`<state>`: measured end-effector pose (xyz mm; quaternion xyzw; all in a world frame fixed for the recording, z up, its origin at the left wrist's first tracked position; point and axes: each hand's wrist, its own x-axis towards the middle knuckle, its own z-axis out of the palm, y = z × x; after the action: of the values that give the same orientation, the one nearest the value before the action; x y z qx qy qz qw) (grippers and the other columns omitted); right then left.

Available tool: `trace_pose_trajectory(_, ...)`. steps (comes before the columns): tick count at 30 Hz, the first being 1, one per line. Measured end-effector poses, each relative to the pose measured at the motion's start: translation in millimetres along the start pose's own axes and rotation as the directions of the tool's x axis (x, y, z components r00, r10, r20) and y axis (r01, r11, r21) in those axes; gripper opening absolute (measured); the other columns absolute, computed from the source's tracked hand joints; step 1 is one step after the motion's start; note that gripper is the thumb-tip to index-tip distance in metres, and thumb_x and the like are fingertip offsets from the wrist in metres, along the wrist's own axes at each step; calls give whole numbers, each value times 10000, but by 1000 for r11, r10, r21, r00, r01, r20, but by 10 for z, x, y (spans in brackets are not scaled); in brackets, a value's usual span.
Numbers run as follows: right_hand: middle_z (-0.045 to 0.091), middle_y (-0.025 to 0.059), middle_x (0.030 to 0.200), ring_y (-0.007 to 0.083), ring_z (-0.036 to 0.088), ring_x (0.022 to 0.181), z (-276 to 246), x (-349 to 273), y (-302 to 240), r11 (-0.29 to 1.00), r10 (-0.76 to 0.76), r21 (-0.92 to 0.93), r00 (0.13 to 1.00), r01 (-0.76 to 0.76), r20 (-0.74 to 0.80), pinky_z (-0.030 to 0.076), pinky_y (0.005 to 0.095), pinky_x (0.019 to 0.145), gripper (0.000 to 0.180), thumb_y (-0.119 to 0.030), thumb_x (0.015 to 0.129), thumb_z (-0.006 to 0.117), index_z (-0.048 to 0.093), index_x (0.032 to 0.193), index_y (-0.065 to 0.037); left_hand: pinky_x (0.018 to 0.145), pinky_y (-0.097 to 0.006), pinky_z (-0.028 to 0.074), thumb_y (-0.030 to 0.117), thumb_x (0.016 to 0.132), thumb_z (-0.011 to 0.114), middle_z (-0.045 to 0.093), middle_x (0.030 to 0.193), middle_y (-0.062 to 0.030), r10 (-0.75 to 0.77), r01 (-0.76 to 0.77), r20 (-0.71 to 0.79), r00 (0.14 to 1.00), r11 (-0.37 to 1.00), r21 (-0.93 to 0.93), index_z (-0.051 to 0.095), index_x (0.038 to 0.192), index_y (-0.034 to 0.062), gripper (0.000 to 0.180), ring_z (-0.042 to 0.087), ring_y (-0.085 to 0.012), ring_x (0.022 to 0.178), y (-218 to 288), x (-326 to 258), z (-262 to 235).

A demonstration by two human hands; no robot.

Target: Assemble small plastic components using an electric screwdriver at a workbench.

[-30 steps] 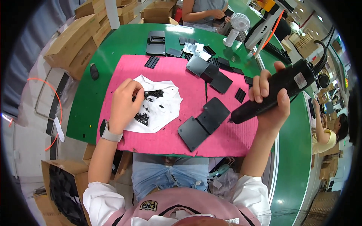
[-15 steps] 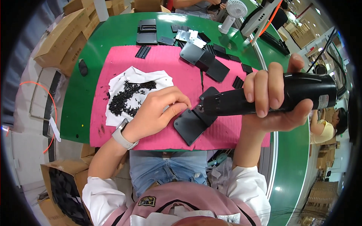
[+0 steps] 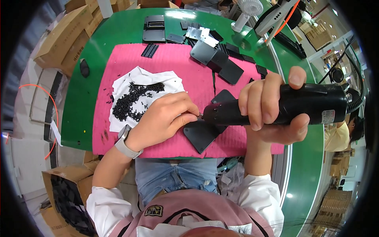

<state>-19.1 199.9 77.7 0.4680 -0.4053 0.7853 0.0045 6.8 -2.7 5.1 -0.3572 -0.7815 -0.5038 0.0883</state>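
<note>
My right hand [image 3: 272, 104] grips a black electric screwdriver [image 3: 306, 103] held nearly level, its tip pointing left. At that tip, my left hand [image 3: 167, 114] has thumb and forefinger pinched together; whatever they hold is too small to make out. Under the fingers and the tool lies a dark hinged plate assembly [image 3: 200, 137] on a pink foam mat [image 3: 241, 138]. Left of my left hand, a white cloth [image 3: 120, 85] carries a heap of small black screws [image 3: 130, 104]. The screwdriver covers the middle of the assembly.
Farther back are more black plates [image 3: 231, 72], silver metal plates [image 3: 197, 33] and a hinged black stand [image 3: 154, 29]. A white fan [image 3: 248, 14] stands on the green table [image 3: 102, 39]. Cardboard boxes [image 3: 59, 37] are at the left, and a cable trails from the screwdriver. Other people sit nearby.
My right hand has brought the screwdriver left and slightly down, so its tip now meets my left fingertips. My left hand stays nearly in place. The whole view has shifted a little.
</note>
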Motion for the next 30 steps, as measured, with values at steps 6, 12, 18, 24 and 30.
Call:
trace_pose_trajectory(6,468,-16,640,96,470,444,35,-43,1,999,28,17,998,-27,-49,423,277,541,453,-402,866,595,407,1172,-126,639,-373,439,77,777,644,571,782,-94,-9,9,-10,1000,1000,-18,588,821,8,99,562,-280,728,13,-23,35)
trace_pose_trajectory(12,444,-6,636,102,427,439,160,-64,59,998,54,-28,978,-60,-199,401,290,539,448,-409,869,567,412,1166,-111,632,-354,449,70,768,661,574,772,-99,15,-13,-32,999,998,67,594,816,14,100,570,-275,718,-10,-52,76)
trace_pose_trajectory(18,420,-6,650,94,407,472,-35,-22,-5,986,73,167,954,-24,-292,383,295,568,402,-385,909,499,434,1157,-75,627,-297,443,45,740,686,593,749,-67,-103,80,-137,985,983,-165,636,792,10,81,567,-186,665,-28,-56,80)
trace_pose_trajectory(24,441,13,633,103,407,440,-269,-54,-106,986,64,-142,989,-83,-134,387,290,537,419,-357,868,548,424,1134,-57,650,-267,430,98,784,671,591,793,-57,-297,300,-145,944,954,2,644,824,-4,113,555,-148,726,-97,33,155)
trace_pose_trajectory(30,457,45,620,117,407,419,-208,-73,-27,965,98,-228,984,-130,-147,374,282,471,411,-325,844,571,406,1096,-46,572,-252,431,145,822,664,592,751,-58,-388,388,-17,922,922,8,622,839,-22,173,545,-116,630,-102,135,315)
